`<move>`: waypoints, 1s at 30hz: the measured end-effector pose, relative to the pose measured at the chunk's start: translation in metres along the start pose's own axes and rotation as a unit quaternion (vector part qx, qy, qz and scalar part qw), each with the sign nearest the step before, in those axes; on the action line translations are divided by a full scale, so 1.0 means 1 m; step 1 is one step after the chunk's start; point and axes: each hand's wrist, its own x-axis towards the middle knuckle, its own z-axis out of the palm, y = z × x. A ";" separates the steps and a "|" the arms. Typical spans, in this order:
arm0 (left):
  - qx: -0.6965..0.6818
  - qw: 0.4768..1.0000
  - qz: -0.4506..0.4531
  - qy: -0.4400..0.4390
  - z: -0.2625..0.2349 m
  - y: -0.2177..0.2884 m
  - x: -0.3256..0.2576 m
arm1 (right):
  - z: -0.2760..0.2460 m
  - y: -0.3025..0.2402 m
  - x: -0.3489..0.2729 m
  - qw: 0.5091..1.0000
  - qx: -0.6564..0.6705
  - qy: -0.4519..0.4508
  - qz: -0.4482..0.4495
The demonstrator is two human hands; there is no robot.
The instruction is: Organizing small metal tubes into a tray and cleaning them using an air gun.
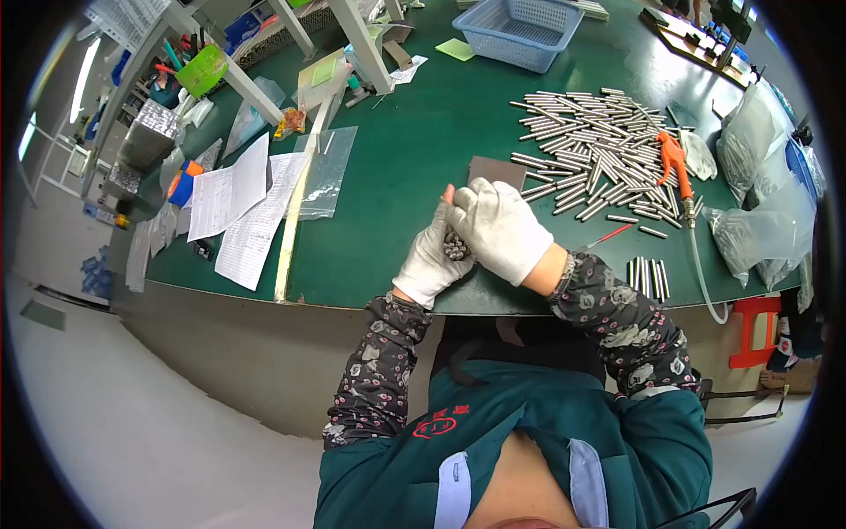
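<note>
My left hand [432, 263], in a white glove with the thumb tip bare, is closed around a bundle of short metal pins [456, 246], whose ends show. Against it, my right hand [500, 231], also gloved, has its fingers curled in near the left thumb; whatever they pinch is hidden. Behind the hands lies a dark brown flat block [497, 171], partly covered by the right glove. A large loose heap of metal pins [590, 145] spreads over the green table [414, 115] to the right. Several pins [649, 279] lie in a row near the front edge.
An orange air gun [673, 163] with a pale hose rests on the heap's right side. A red thin tool [610, 236] lies nearby. Plastic bags [762, 220] stand far right, a blue basket [520, 33] at the back. Paper sheets [262, 212] and a clear bag [329, 172] are left.
</note>
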 end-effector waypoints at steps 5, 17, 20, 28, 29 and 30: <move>-0.121 0.989 -0.074 -0.034 0.000 0.009 0.001 | 0.005 0.004 -0.016 0.907 0.362 0.052 0.211; -0.200 0.974 -0.098 -0.031 0.008 -0.008 -0.010 | 0.040 -0.020 -0.017 0.798 0.517 0.108 0.290; -0.157 0.984 -0.078 -0.031 0.003 0.002 -0.004 | 0.041 -0.019 -0.018 0.780 0.546 0.126 0.279; -0.177 0.979 -0.094 -0.027 0.008 -0.008 -0.010 | 0.046 -0.019 -0.021 0.778 0.562 0.116 0.256; -0.177 0.979 -0.094 -0.027 0.008 -0.008 -0.010 | 0.046 -0.019 -0.021 0.775 0.569 0.113 0.251; -0.168 0.980 -0.104 -0.030 0.007 -0.007 -0.010 | 0.046 -0.018 -0.022 0.771 0.576 0.110 0.246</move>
